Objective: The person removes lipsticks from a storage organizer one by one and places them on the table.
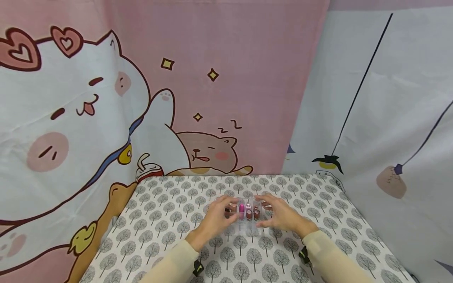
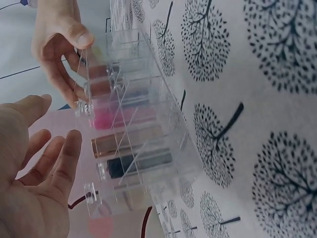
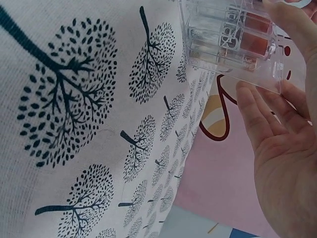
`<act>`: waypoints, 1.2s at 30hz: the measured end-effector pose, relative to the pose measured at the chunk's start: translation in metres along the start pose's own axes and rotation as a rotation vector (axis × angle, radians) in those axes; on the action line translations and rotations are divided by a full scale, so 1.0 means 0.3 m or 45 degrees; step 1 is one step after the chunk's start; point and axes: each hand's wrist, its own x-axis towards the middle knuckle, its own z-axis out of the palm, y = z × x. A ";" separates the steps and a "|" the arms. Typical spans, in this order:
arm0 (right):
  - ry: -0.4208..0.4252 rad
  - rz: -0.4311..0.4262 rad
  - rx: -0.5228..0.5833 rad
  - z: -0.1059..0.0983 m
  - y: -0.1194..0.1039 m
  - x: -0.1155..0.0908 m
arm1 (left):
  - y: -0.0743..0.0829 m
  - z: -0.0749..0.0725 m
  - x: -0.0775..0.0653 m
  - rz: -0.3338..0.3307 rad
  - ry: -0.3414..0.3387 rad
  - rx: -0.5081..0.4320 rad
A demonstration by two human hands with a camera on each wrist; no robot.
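Note:
A clear plastic lipstick organizer stands on the tree-print cloth between both hands. Inside its slots, the left wrist view shows a bright pink lipstick tube, a copper-coloured tube and a black-based tube. Reddish-brown tubes show through the clear wall in the right wrist view. My right hand grips the organizer's right end, thumb on the near side and fingers on the far side. At the left end, my left hand is spread with bent, relaxed fingers, its fingertips just beside the top rim.
The white cloth printed with grey trees covers the table. Behind it hangs a pink curtain with cartoon cats, and a pale curtain hangs along the right side.

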 end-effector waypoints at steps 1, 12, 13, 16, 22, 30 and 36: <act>-0.001 0.003 0.005 -0.001 0.001 -0.001 | 0.004 0.007 0.005 -0.006 -0.009 0.001; -0.006 -0.035 0.033 -0.013 0.025 0.004 | 0.045 0.051 0.079 -0.025 -0.118 0.150; -0.004 -0.044 0.035 -0.014 0.027 0.004 | 0.044 0.056 0.085 -0.022 -0.121 0.164; 0.006 -0.069 0.026 -0.012 0.033 0.006 | 0.035 0.075 0.100 -0.016 -0.129 0.175; 0.003 -0.107 0.040 -0.005 0.038 0.002 | 0.013 0.118 0.106 -0.043 -0.141 0.117; 0.006 -0.120 0.046 -0.002 0.031 0.004 | 0.012 0.144 0.113 -0.063 -0.108 0.127; 0.009 -0.111 0.051 0.002 0.025 0.004 | 0.015 0.150 0.106 -0.073 -0.104 0.121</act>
